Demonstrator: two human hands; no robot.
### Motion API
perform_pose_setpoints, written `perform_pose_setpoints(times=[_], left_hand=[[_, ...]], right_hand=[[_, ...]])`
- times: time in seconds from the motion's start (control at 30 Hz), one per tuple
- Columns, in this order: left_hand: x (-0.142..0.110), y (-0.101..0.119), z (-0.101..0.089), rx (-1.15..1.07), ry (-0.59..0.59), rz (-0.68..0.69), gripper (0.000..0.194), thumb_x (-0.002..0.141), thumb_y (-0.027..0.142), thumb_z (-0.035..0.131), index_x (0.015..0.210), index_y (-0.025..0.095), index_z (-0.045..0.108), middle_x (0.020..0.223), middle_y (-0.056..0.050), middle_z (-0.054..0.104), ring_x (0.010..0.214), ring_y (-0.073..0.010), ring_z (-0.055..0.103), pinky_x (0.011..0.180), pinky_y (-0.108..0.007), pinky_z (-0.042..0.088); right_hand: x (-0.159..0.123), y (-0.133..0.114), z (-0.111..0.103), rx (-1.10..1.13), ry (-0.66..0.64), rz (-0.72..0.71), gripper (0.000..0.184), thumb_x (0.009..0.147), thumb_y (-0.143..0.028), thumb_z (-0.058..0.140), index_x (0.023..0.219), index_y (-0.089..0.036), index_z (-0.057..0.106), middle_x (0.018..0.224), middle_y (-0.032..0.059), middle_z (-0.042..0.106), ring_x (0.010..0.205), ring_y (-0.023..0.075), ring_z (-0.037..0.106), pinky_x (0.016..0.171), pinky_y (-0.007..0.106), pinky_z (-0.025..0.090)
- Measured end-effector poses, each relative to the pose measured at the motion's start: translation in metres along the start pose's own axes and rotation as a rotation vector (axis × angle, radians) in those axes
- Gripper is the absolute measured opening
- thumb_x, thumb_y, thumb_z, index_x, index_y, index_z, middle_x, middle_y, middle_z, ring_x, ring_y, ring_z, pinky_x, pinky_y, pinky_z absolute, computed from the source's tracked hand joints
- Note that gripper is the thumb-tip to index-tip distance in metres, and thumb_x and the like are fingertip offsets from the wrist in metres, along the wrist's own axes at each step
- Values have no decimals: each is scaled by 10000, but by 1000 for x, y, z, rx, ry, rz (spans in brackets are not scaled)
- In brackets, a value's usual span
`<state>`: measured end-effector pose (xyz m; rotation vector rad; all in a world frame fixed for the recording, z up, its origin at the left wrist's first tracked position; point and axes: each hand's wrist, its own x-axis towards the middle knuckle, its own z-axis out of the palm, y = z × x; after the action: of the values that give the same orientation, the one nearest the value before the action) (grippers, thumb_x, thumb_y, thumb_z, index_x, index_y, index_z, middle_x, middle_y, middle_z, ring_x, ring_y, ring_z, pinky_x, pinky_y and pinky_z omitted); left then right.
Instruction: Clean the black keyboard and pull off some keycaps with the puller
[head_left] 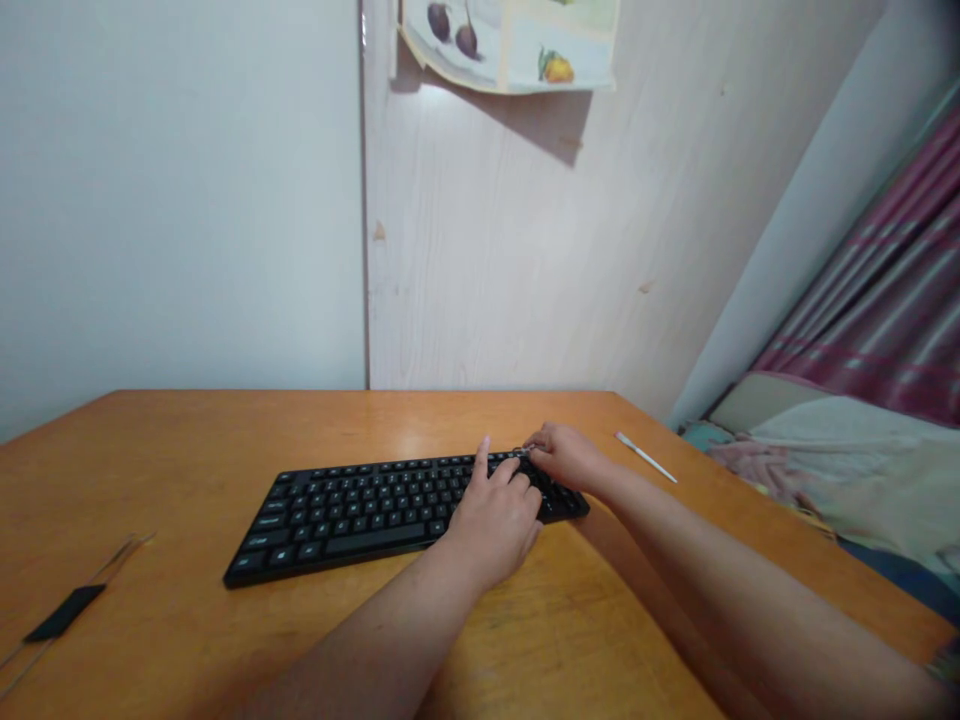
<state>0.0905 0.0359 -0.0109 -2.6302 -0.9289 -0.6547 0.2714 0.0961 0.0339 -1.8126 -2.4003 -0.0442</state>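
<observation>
A black keyboard [375, 505] lies on the wooden table, slightly angled. Over its right part rests my left hand [495, 515], one finger stretched toward the back edge and the others bent over the keys. My right hand [562, 455] is just beyond it, at the keyboard's back right corner. Its fingers are pinched together around a small, thin, wire-like piece [520, 451], whose kind is too small to tell. The fingers of both hands hide some of the right-hand keys.
A white-handled brush [646, 457] lies to the right of the keyboard. At the table's [187, 430] left front is a flat black piece [66, 612] with thin cords. A wall stands behind the table; a bed with bedding [825, 450] is at right.
</observation>
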Motion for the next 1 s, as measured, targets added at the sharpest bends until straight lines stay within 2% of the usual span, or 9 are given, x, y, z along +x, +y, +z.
perform_pose_setpoints(times=[0.3, 0.5, 1.0], left_hand=[[1, -2, 0, -27, 1, 5, 243, 904, 419, 581, 952, 205, 686, 1019, -71, 707, 1227, -296, 491, 1168, -658, -2], [2, -3, 0, -51, -7, 3, 233, 900, 411, 587, 937, 207, 696, 1005, -66, 714, 1231, -300, 491, 1166, -661, -7], [2, -4, 1, -53, -3, 8, 248, 895, 414, 599, 986, 215, 716, 1058, -69, 723, 1269, -317, 468, 1159, -669, -15]], right_hand=[[10, 2, 1, -11, -99, -43, 324, 850, -242, 522, 1048, -209, 777, 972, 92, 736, 874, 198, 649, 734, 253, 435], [0, 2, -5, -14, -152, -65, 300, 845, -234, 559, 1051, -217, 776, 930, 74, 748, 840, 199, 657, 743, 255, 440], [-40, -5, -8, -23, -134, -99, 296, 843, -226, 543, 1020, -267, 777, 957, 54, 728, 854, 212, 635, 713, 264, 430]])
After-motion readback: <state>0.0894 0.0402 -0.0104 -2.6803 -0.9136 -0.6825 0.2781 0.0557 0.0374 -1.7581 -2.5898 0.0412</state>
